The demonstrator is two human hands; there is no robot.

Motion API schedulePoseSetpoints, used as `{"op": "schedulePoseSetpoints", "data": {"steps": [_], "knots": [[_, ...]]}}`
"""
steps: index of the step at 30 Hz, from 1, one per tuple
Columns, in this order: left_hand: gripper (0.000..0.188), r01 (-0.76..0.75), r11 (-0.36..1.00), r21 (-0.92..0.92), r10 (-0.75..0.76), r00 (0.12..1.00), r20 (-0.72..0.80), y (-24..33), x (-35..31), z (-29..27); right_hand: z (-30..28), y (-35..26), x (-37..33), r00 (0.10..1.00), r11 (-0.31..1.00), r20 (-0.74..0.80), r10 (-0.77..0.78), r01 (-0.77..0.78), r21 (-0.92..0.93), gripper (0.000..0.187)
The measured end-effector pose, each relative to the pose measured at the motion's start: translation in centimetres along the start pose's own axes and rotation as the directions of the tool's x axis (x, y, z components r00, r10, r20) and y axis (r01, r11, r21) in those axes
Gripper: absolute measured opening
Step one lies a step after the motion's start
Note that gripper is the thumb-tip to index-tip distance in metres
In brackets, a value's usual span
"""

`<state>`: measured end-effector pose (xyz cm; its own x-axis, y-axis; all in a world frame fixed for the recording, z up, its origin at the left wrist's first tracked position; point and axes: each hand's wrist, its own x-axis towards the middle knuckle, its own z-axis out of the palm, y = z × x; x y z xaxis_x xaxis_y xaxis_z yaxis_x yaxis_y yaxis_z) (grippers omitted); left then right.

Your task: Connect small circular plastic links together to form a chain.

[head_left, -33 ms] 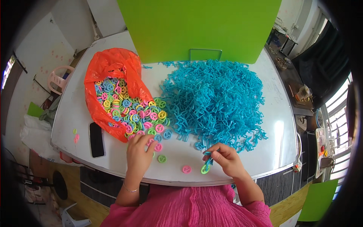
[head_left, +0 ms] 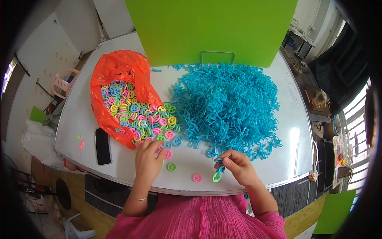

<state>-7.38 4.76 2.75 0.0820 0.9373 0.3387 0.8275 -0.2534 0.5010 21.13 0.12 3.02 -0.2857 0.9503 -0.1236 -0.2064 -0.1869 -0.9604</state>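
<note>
My left hand reaches to the near edge of a heap of small spoked plastic wheels in pink, green, yellow and blue. Its thumb and fingers are apart over the pink wheels there; what lies under the fingertips is partly hidden. My right hand pinches a small blue plastic piece near the table's front edge. A green wheel hangs at its lower end. Between the hands lie a loose pink wheel and a green wheel.
An orange-red plastic bag lies open around the wheels. A large pile of blue plastic pieces covers the table's middle right. Behind it stands a green board with a metal wire frame. A black phone rests at the left.
</note>
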Motion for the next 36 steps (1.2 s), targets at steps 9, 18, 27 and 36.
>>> {"op": "schedulePoseSetpoints", "data": {"steps": [9, 18, 27, 36], "knots": [[0.024, 0.117, 0.979, -0.167, -0.128, 0.99, -0.058, -0.9, 0.6, 0.9, -1.2, 1.2, 1.2, 0.99, 0.959, -0.095, 0.109, -0.08, 0.273, 0.019], [0.024, 0.004, 0.999, -0.033, -0.002, 0.999, 0.046, -0.7, -1.8, 0.9, -0.4, 0.5, 1.4, 0.984, 0.891, -0.083, 0.158, -0.105, 0.442, 0.017], [0.024, 0.066, 0.99, -0.125, -0.07, 0.997, -0.028, -0.3, -1.1, 0.4, -0.3, 0.2, 1.2, 0.982, 0.864, -0.088, 0.168, -0.103, 0.493, 0.018], [0.03, 0.163, 0.978, -0.132, -0.132, 0.967, 0.216, -2.2, -3.1, -2.2, -0.7, 0.6, 0.9, 0.991, 0.887, -0.063, 0.12, -0.078, 0.455, 0.02]]}}
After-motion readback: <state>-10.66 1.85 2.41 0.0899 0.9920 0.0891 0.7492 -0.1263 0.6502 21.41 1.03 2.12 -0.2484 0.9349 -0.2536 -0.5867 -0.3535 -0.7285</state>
